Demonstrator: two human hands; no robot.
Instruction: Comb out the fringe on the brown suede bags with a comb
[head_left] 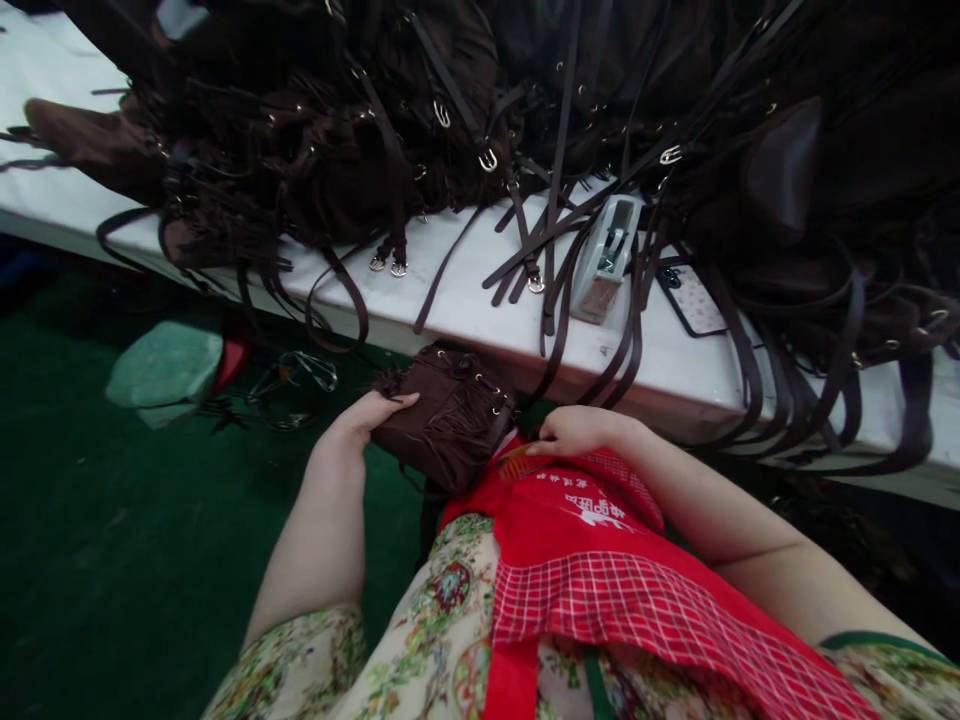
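A small dark brown fringed bag (pixel 450 410) with gold eyelets hangs at the table's front edge, against my red apron. My left hand (pixel 379 408) grips its left side, thumb on the near face and the other fingers hidden behind it. To the right of the bag, my right hand (pixel 576 432) is closed around an orange-brown comb (pixel 517 463), whose teeth point towards the apron. The comb is close to the bag's lower right side; whether they touch I cannot tell.
Dark brown bags (pixel 322 170) with buckled straps are heaped along the white table (pixel 480 290). A grey tape dispenser (pixel 607 258) and a phone (pixel 694 298) lie among straps hanging over the edge. A pale green plastic bag (pixel 169 370) is on the green floor (pixel 150 540).
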